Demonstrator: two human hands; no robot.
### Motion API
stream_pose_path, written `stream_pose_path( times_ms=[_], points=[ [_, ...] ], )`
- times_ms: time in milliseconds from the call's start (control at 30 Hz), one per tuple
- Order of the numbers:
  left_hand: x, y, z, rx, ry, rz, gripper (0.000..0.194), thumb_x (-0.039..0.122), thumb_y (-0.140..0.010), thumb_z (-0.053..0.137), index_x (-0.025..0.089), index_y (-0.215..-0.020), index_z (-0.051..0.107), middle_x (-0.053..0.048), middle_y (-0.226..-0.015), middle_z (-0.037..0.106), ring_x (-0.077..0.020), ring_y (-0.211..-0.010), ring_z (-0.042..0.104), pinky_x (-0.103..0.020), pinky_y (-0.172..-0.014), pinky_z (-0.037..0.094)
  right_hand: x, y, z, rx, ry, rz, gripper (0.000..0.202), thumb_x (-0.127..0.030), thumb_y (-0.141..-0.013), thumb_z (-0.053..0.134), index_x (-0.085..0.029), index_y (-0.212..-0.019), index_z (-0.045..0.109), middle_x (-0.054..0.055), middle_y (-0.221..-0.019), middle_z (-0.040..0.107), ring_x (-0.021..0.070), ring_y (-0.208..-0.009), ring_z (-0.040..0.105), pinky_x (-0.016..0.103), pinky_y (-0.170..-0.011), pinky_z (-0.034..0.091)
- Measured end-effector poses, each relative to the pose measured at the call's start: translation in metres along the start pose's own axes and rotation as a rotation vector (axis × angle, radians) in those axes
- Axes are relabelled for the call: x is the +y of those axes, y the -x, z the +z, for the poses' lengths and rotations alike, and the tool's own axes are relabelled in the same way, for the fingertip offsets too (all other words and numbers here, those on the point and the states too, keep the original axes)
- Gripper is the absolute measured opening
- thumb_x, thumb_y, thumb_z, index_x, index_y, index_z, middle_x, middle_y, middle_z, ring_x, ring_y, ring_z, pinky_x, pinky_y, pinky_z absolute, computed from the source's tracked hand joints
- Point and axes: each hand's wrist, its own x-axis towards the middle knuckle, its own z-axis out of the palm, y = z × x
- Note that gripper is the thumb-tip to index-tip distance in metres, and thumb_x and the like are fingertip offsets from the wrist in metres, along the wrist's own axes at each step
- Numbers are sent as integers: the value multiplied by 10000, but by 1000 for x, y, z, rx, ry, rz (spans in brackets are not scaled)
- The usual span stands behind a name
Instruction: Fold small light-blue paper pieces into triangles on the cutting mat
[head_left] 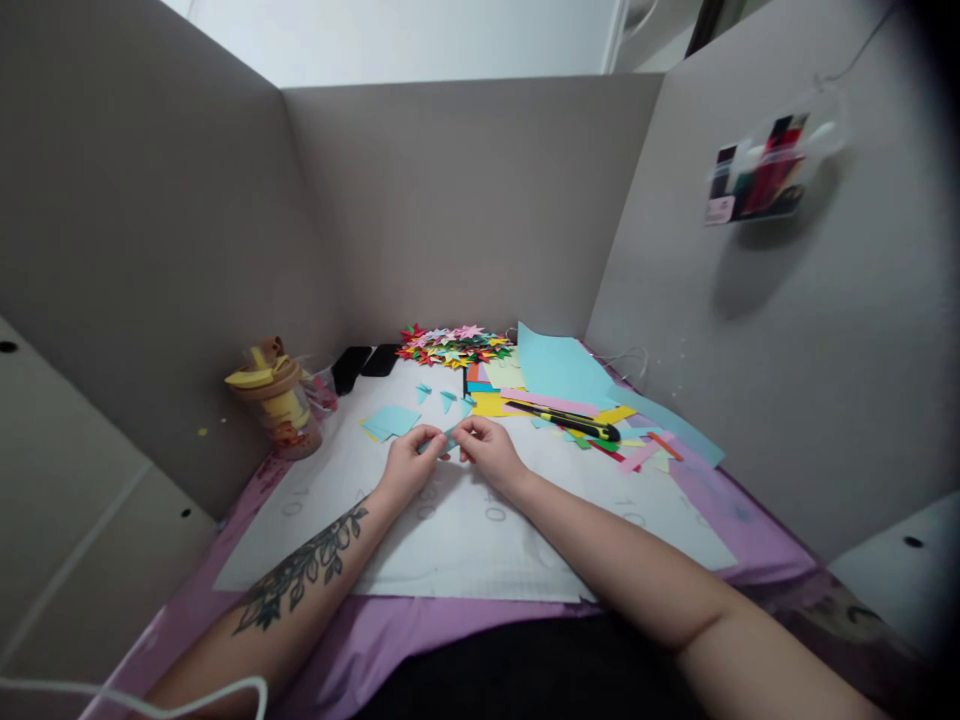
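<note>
At the far left of the table, a tumbler (289, 415) with a yellow lid is being kept upright beside the grey partition (465, 200). Just right of it, a clear cup (321, 385) is being partly hidden by the tumbler (something reddish is being shown through its side). Two dark flat objects (365, 366) are being left side by side farther back. Nearer, a few light blue squares (390, 423) are being kept in a loose stack on the white sheet (480, 560), by which part of the purple cloth (390, 640) is being covered.

Near the middle, a small blue paper (451, 440) is being held just above the sheet. Its left side is being pinched by the left hand (418, 460), with thumb and fingers closed on it; its right side is being pinched likewise by the right hand (484, 450). Beyond the hands, small folded blue pieces (448, 400) are being set out in a row, and behind them a heap of colourful paper stars (454, 346) is being gathered.

To the right, a yellow and black cutter (570, 420) is being supported by scattered paper strips (637, 455), with large blue sheets (562, 367) being spread behind. On the right wall, a clear plastic bag (780, 165) is being hung.
</note>
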Motion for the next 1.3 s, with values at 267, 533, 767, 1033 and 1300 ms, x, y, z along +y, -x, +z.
stream_pose_path(
  times_ms=[267, 533, 767, 1033, 1300],
  points=[
    [-6, -2, 0, 19, -55, 67, 268, 390, -784, 529, 151, -730, 637, -14, -681, 648, -111, -564, 549, -186, -502, 424, 1, 0, 3, 7, -75, 61, 203, -358, -695, 625, -167, -684, 558, -45, -482, 526, 82, -408, 482, 185, -397, 353],
    [-4, -2, 1, -9, -118, 41, 226, 350, -757, 545, 156, -813, 646, -5, -651, 662, -111, -506, 542, -195, -472, 399, 2, -2, 0, 58, -93, 45, 193, -344, -702, 624, -165, -687, 552, -38, -481, 541, 86, -429, 498, 193, -439, 394],
    [-4, -4, 1, 26, -156, 56, 212, 313, -693, 587, 158, -821, 652, 7, -716, 650, -102, -548, 512, -200, -514, 393, 8, -3, -1, 63, -105, 45, 188, -340, -716, 619, -163, -701, 556, -23, -499, 578, 93, -440, 511, 202, -460, 408],
    [-5, -4, 1, -20, -65, -18, 198, 318, -687, 605, 151, -791, 623, 6, -648, 642, -101, -507, 509, -191, -473, 366, 5, -1, 0, 92, -84, 14, 195, -352, -715, 620, -169, -713, 554, -26, -499, 572, 102, -452, 528, 209, -466, 424],
    [-6, -5, 3, -59, 124, -113, 241, 324, -687, 632, 137, -831, 584, -29, -645, 678, -110, -505, 562, -184, -472, 374, -1, -2, -7, 136, -72, -14, 229, -390, -703, 623, -172, -719, 555, -27, -515, 559, 107, -450, 531, 222, -458, 436]
  ],
)
